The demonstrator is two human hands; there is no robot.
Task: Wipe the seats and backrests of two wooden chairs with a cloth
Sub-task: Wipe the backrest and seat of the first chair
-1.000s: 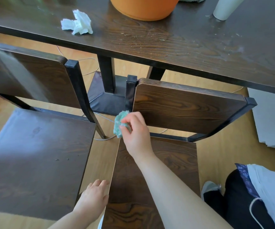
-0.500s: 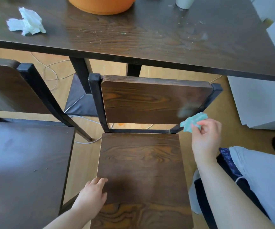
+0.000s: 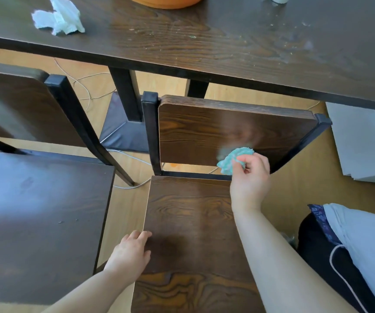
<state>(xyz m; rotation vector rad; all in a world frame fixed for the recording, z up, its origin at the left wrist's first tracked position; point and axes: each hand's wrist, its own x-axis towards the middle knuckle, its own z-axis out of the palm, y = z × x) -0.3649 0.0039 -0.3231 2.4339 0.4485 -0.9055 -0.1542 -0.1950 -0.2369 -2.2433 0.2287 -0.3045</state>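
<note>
Right hand was clamped on the bunched cloth, pressed to the backrest just above it. Left hand, fingers spread, braced the seat edge. Neighbouring chair beyond it looked dusty, likely unwiped.

Home dining area: table, chairs.

Open floor gap runs between left chair seat and right chair seat; left hand sits at its near end on the right seat's edge. Slot under right backrest open at left, blocked at right by right hand with cloth. Table edge overhangs just behind the backrest; black posts flank it.
</note>
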